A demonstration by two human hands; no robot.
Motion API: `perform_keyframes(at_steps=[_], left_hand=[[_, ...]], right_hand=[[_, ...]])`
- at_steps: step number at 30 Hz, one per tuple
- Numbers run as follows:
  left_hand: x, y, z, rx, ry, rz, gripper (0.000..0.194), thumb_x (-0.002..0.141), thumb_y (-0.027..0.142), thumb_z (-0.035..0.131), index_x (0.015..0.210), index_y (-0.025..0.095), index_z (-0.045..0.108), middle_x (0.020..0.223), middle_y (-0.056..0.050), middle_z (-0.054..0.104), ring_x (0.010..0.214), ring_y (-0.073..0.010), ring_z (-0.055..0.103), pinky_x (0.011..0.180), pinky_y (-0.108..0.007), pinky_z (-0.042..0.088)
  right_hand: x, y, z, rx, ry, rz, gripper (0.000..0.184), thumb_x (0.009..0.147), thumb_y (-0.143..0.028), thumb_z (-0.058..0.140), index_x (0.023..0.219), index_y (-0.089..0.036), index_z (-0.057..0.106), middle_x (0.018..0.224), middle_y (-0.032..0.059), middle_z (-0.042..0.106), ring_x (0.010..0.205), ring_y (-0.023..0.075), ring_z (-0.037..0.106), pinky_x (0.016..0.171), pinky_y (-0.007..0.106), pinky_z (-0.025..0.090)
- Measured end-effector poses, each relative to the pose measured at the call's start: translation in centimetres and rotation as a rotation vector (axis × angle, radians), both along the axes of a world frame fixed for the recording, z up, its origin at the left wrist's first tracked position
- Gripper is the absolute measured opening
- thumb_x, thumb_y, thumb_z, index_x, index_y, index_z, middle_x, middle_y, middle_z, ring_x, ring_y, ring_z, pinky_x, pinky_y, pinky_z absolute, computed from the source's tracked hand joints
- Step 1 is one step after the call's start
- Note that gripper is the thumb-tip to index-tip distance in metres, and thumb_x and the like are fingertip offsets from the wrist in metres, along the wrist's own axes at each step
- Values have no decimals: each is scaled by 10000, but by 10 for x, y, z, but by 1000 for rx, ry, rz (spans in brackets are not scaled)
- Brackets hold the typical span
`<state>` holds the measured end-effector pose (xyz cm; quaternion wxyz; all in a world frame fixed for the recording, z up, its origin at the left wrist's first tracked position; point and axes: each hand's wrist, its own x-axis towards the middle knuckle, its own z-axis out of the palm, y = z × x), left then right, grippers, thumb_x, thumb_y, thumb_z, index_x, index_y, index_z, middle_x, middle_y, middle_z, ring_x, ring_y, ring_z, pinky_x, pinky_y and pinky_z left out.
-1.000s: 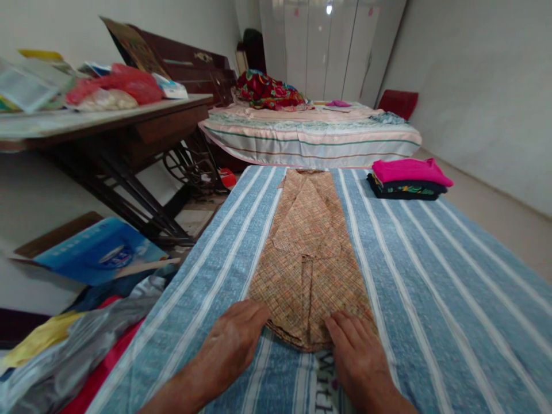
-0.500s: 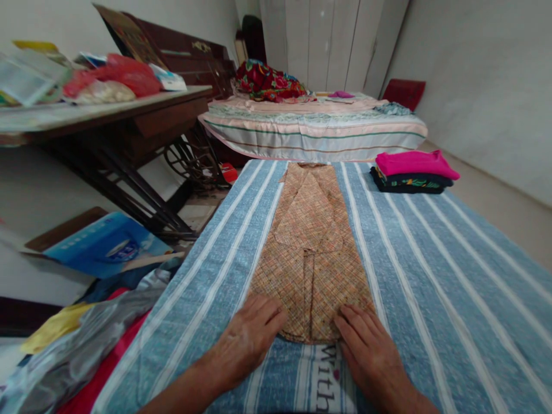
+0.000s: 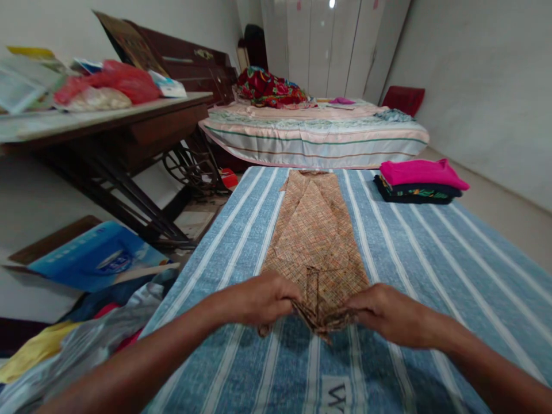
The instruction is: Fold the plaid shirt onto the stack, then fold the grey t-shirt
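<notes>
A brown checked shirt (image 3: 313, 230), folded into a long narrow shape, lies lengthwise on the blue-and-white striped bedspread (image 3: 233, 253). My left hand (image 3: 263, 298) is closed on the left part of the shirt's near edge, fingers pinching the cloth. On the other side, my right hand (image 3: 382, 313) pinches the same edge near its right corner. Between the two hands the held cloth is raised and bunched, with its middle sagging. The far end of the shirt lies flat.
A stack of folded clothes (image 3: 420, 181), pink on top, sits at the right. To the left stand a treadle sewing table (image 3: 172, 115) with bags on it, a blue box (image 3: 103, 253) and a clothes heap (image 3: 99, 333). Another bed (image 3: 319, 135) is behind.
Both hands have gone from lying flat on the shirt's near end to gripping its edge. That edge has been lifted and drawn slightly away from me.
</notes>
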<state>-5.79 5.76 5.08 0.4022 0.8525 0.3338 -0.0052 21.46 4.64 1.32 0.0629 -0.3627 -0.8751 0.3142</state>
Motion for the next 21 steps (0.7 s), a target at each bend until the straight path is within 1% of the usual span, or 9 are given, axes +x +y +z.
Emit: perform_keyframes(at_steps=[1,3,4,6,8,11,13,17,21], left_hand=[[0,21,4,-81,0,3,177,764,113,456,741,166,624,615,49,559,587,-92,508,562,-179,385],[1,64,5,-200,5,6,135,736,151,493,702,151,623,572,52,528,560,-90,481,535,-180,367],[1,84,2,-243,35,4,114,717,164,513,659,146,609,545,53,512,543,-89,465,530,-183,364],[3,117,-9,-288,123,28,116,692,176,519,595,148,577,507,49,495,505,-93,447,500,-197,349],[3,139,-23,-264,201,42,155,656,179,540,506,159,510,452,53,436,459,-92,401,458,-208,312],[3,150,-41,-190,215,62,245,591,163,589,426,167,409,423,64,357,456,-82,348,445,-209,266],[0,148,-47,-152,198,88,212,577,153,587,443,164,423,438,66,372,476,-81,356,455,-202,264],[-6,140,-44,-99,172,127,68,601,154,528,536,158,508,476,66,420,500,-81,389,480,-187,292],[-7,138,-41,-3,166,125,66,615,173,514,550,160,509,500,62,431,529,-86,420,510,-181,324]], right_hand=[[-1,22,8,-142,41,108,194,808,-139,442,652,-180,549,603,-53,505,582,90,496,542,190,350],[-3,68,15,-270,88,161,219,793,-201,441,581,-173,488,557,-55,404,550,89,407,532,208,311],[-5,89,14,-299,87,132,219,777,-230,449,568,-174,477,546,-59,378,538,89,371,533,217,298],[-7,122,5,-333,48,39,212,735,-279,476,551,-174,480,533,-60,361,529,91,333,531,232,274],[-7,142,-10,-352,29,-38,233,707,-325,498,529,-176,475,518,-59,353,524,93,316,528,241,259],[-6,149,-32,-349,29,-87,249,689,-374,511,540,-177,486,517,-54,364,520,95,319,518,242,252],[-4,146,-42,-335,39,-113,251,693,-387,504,555,-178,482,525,-51,371,523,96,333,507,236,255],[2,140,-46,-279,53,-156,278,726,-394,478,546,-190,425,523,-52,350,518,96,342,486,227,265],[3,139,-48,-181,21,-192,221,748,-332,491,587,-181,490,552,-47,418,544,104,400,513,224,306]])
